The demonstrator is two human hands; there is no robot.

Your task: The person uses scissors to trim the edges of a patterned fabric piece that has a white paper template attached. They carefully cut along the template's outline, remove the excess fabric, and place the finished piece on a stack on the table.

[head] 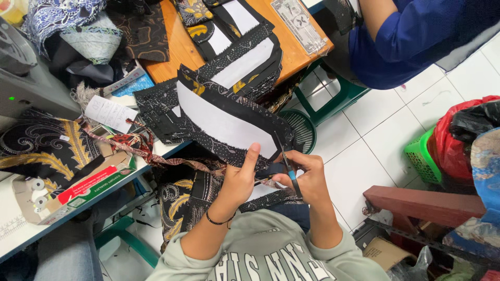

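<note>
My left hand pinches the lower edge of a long curved piece of black dotted fabric with a white backing, thumb pointing up against it. My right hand grips small scissors with a blue handle, the blades angled up at the fabric's right end near the white backing. The two hands are close together above my lap. A dark bracelet circles my left wrist. Black and gold patterned cloth lies on my lap beneath the hands.
More cut black-and-white pieces lie stacked on a wooden table. A grey sewing machine and fabric scraps sit at left. A person in a blue shirt sits at the top right. Green baskets, a red bag and a brown bench stand on the tiled floor.
</note>
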